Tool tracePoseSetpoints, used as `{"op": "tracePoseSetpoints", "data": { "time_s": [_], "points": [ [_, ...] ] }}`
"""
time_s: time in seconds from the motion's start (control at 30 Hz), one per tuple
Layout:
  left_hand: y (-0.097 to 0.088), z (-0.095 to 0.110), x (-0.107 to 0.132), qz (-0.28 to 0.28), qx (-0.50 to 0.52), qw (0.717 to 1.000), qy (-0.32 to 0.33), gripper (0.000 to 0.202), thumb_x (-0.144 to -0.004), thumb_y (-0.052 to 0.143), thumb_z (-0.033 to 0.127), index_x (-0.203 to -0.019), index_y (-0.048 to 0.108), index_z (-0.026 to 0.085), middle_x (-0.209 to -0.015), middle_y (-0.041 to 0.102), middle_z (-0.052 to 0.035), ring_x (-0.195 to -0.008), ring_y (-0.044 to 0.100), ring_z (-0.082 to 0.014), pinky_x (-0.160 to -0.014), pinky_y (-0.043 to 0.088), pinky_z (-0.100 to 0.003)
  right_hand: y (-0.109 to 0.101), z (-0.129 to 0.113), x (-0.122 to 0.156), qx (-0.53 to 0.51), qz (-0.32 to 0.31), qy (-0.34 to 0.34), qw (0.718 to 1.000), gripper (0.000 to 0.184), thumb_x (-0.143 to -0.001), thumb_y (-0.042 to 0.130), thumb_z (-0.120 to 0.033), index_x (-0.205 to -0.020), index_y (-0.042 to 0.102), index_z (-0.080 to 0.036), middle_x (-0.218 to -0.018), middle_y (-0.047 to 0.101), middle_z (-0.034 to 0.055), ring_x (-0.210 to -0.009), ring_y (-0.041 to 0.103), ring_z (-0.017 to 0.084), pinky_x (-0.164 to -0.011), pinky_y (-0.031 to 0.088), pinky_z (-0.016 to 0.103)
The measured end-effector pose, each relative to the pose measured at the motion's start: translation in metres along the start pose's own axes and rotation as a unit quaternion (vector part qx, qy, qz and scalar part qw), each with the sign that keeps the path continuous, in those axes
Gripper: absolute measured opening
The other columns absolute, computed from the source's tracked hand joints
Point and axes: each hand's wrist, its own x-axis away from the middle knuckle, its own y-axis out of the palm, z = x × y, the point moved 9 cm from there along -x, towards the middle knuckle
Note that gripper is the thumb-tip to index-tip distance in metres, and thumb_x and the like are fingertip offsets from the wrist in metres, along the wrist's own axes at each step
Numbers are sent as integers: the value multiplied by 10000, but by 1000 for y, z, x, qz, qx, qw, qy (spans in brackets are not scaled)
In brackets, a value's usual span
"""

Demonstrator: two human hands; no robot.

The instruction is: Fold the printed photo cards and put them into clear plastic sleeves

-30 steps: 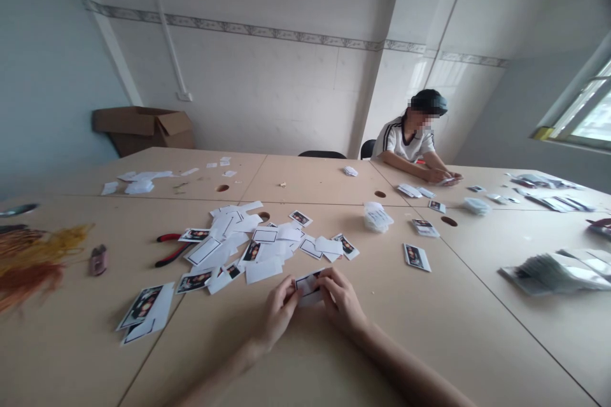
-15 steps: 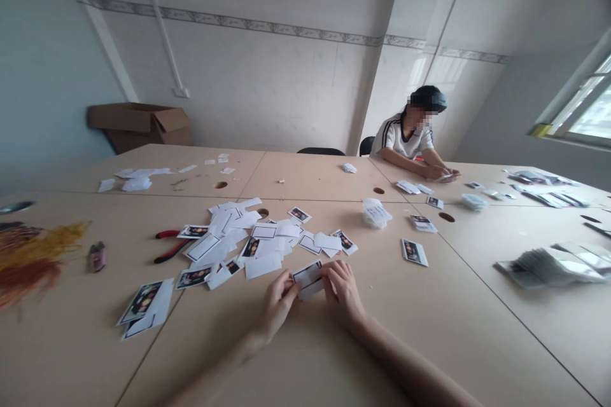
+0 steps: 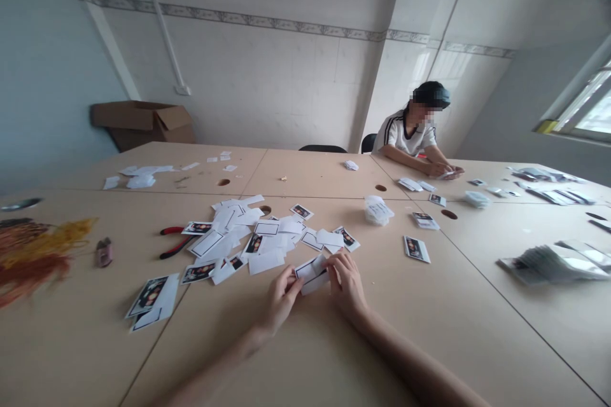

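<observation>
Just above the near part of the table, a white card with a dark printed border [image 3: 311,273] is held between my two hands. My left hand [image 3: 280,299] pinches its left side between thumb and fingers. At the card's right edge, my right hand [image 3: 347,283] has its fingers closed on the corner; whether a second card lies in the grip I cannot tell. Beyond my hands spreads a loose heap of white cards [image 3: 266,261], some blank, some bordered, some with a dark picture. A picture card [image 3: 196,272] lies at the heap's near left.
Red-handled pliers [image 3: 175,251] lie left of the heap, partly under cards. Further left are a small pink tool [image 3: 104,252] and orange and yellow strands [image 3: 52,248]. Stacked plastic sleeves [image 3: 548,264] lie at right. A co-worker [image 3: 405,133] sits at the table's far side.
The view has shifted slightly. My right fingers have moved a little along the card's right edge, and more of the card's face shows. Both hands still hold it.
</observation>
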Motion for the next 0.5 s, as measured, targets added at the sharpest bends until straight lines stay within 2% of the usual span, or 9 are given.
{"op": "tracePoseSetpoints", "data": {
  "time_s": [0.4,0.5],
  "points": [
    [1,1,2,-6,14,1000,-12,273,-709,515,396,-840,503,157,-649,602,1,-637,542,-163,-593,385,-239,-4,13,-2,-19,10,69,997,172,-776,374,-104,-746,520,-190,-774,543,35,-783,496,158,-722,378,273],
    [-1,-2,3,8,18,1000,-20,328,-698,527,397,-908,496,147,-629,583,7,-623,532,-162,-580,378,-240,-5,17,-3,-9,2,78,997,178,-765,367,-101,-749,522,-186,-798,542,41,-795,497,159,-723,381,272]
  ]
}}
